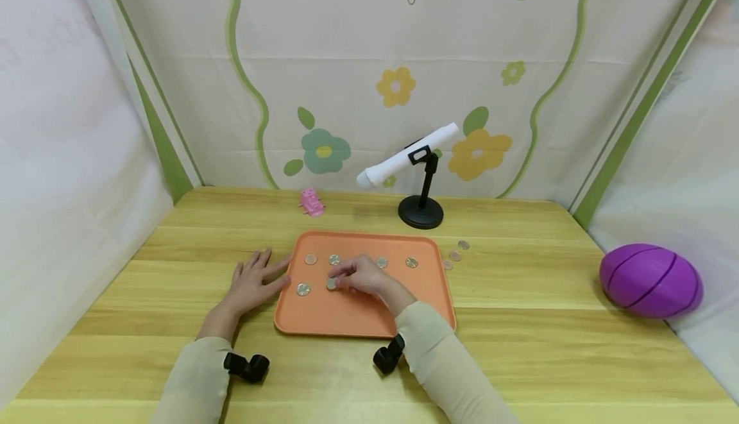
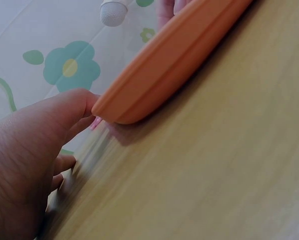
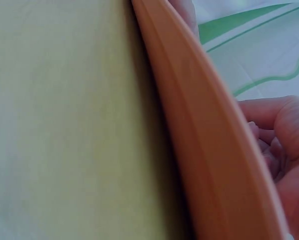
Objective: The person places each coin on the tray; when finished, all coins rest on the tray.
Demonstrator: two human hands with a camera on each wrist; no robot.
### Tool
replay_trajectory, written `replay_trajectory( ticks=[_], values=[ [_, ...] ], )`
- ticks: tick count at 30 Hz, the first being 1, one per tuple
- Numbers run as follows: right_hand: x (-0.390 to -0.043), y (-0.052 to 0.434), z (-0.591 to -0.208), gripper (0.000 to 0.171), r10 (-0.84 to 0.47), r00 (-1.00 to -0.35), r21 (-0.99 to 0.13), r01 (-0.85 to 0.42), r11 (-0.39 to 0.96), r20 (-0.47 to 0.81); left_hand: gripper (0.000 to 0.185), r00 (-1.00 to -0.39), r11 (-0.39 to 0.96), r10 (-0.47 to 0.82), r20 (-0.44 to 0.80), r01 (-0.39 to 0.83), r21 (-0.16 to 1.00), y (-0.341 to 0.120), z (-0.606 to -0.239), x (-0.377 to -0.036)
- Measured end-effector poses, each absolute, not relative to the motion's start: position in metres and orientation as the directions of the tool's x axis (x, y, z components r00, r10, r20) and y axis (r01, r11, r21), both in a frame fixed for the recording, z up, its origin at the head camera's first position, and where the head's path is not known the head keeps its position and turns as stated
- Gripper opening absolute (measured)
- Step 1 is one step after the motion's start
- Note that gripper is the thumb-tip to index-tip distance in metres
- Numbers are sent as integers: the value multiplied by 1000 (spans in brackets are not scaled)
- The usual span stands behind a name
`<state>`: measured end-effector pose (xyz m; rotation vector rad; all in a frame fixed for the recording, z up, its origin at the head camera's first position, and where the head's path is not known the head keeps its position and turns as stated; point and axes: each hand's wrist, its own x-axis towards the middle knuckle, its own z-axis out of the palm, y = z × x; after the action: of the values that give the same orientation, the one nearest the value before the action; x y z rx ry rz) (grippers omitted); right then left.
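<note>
My right hand (image 1: 362, 275) is over the orange tray (image 1: 369, 324), pinching a silvery coin (image 1: 331, 283) between thumb and fingertips, low above the tray's surface or touching it; I cannot tell which. In the right wrist view the tray's side wall (image 3: 199, 120) hides the coin and the fingertips. Several other coins lie flat on the tray, among them a silvery coin (image 1: 303, 289) at front left and a golden coin (image 1: 412, 262) at back right. With fingers spread, my left hand (image 1: 254, 285) rests on the table and touches the tray's left edge.
Three coins (image 1: 455, 256) lie on the wooden table (image 1: 519, 347) just right of the tray. Behind it stand a white microphone (image 1: 398, 161) on a black stand (image 1: 421, 211) and a small pink toy (image 1: 312, 203). A purple ball (image 1: 651, 281) sits at the right edge.
</note>
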<state>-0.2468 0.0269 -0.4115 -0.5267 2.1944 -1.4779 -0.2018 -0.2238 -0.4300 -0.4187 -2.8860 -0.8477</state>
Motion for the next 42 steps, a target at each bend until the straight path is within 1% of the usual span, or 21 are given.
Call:
replay_trajectory(
  ticks=[6,15,20,26,29,33,38,42],
  values=[
    [-244,25,-412,15,-547,-829,-906,-137,399,-115,53,-958,807,232,167,286,517,-223,-431,-202],
    [-243,23,-414,14,-573,-817,-887,-213,410,-68,52,-958,806,233,169,287,518,-223,-431,-203],
    [-244,24,-414,14,-575,-815,-896,-200,396,-72,53,-958,803,235,166,287,523,-223,-431,-203],
    [-245,30,-409,19,-581,-808,-938,-123,325,-95,53,-958,803,235,165,287,521,-223,-432,-203],
    [-246,41,-400,24,-590,-802,-958,-88,275,-96,52,-958,804,235,166,287,521,-223,-432,-203],
    [-252,62,-389,28,-569,-817,-964,-72,255,-90,52,-959,806,231,166,284,519,-223,-430,-202],
    [-260,94,-379,34,-528,-846,-963,-75,259,-76,52,-957,807,233,171,289,515,-223,-430,-202],
    [-266,125,-374,35,-487,-873,-967,-103,233,-24,52,-956,808,238,173,293,511,-223,-431,-202]
  ],
)
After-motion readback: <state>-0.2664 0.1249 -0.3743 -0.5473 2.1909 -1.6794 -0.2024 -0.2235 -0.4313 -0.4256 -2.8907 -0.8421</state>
